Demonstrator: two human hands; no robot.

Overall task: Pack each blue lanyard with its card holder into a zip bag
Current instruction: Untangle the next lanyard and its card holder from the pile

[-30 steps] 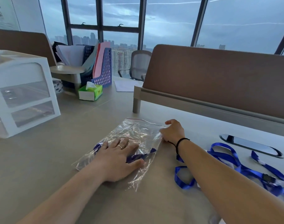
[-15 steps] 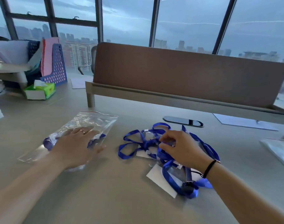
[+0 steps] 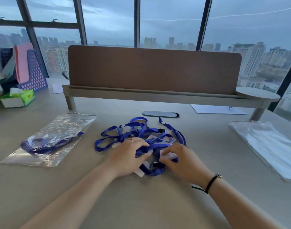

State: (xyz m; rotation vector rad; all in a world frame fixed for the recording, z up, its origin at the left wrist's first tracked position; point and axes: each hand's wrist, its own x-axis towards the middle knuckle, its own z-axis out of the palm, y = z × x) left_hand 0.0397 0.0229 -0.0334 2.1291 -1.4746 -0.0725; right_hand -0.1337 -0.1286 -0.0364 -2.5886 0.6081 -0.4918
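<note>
A tangled pile of blue lanyards (image 3: 142, 129) with clear card holders lies mid-table. My left hand (image 3: 129, 157) rests on the pile's near side, its fingers curled over blue straps and the thumb tucked against them. Just to its right, my right hand (image 3: 182, 161) pinches a clear card holder (image 3: 168, 156) near a black clip (image 3: 157, 165). To the left lies a zip bag (image 3: 58, 129) with one blue lanyard (image 3: 42, 147) inside, apart from both hands. A stack of empty zip bags (image 3: 270, 146) sits at the right.
A brown desk divider (image 3: 154, 70) on a raised shelf crosses the far side of the table (image 3: 149, 204). A dark cable cover (image 3: 160, 114) lies just behind the pile. A green tissue box (image 3: 17, 99) and blue file rack (image 3: 33, 71) stand at the far left.
My left hand left the filled zip bag and came right onto the lanyard pile. My right hand moved from the bag's edge to the pile. The view turned right.
</note>
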